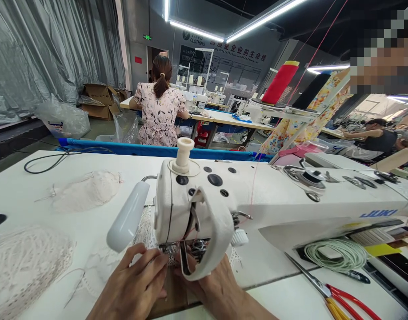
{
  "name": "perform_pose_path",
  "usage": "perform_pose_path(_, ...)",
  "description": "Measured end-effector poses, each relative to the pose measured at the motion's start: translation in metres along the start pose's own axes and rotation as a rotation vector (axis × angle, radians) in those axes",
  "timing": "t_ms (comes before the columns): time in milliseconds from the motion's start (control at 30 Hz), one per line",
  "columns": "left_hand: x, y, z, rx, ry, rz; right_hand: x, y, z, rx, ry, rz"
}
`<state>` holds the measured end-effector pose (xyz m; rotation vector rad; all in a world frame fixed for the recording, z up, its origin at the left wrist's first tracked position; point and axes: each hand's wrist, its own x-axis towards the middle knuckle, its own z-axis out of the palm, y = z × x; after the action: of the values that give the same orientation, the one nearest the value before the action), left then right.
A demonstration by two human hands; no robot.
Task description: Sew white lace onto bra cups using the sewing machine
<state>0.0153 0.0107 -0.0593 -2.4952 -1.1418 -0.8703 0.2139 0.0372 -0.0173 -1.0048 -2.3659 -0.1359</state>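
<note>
A white sewing machine (197,204) fills the middle of the view. White lace fabric (147,229) runs under its head, beside the presser foot. My left hand (134,280) is just left of the needle area, fingers curled together with their tips on the lace. From the right, my right hand (217,284) reaches in under the head. Its fingers are mostly hidden behind the curved white guard (220,231), so what they hold does not show. Pink thread (254,182) comes down to the machine head.
Lace pieces (27,262) and a pale fabric piece (87,191) lie at left, near a white lamp (129,218). Red-handled scissors (324,284) and a pale green cord coil (335,255) sit at right. A red thread cone (280,83) stands behind. A person (160,106) sits ahead.
</note>
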Motion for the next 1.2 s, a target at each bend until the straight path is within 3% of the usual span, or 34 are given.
perform_pose_path(133,0.003,0.001,-0.002,0.023,0.035,-0.001,0.001,-0.001,-0.002,-0.026,0.021,0.014)
perform_pose_path(300,0.004,0.002,-0.004,0.044,-0.069,-0.003,0.000,-0.001,0.000,-0.036,0.013,-0.006)
perform_pose_path(600,-0.003,0.001,0.000,0.084,-0.094,-0.020,0.000,-0.002,0.001,-0.002,0.054,-0.007)
perform_pose_path(733,-0.003,0.002,0.002,0.073,-0.072,-0.049,0.002,-0.002,-0.003,0.034,0.110,-0.029)
perform_pose_path(933,0.009,0.003,-0.008,-0.015,0.066,-0.033,0.004,-0.003,-0.008,0.104,0.089,-0.187)
perform_pose_path(1200,-0.004,0.000,0.006,0.070,0.007,-0.078,0.000,-0.002,0.003,0.098,0.068,-0.225)
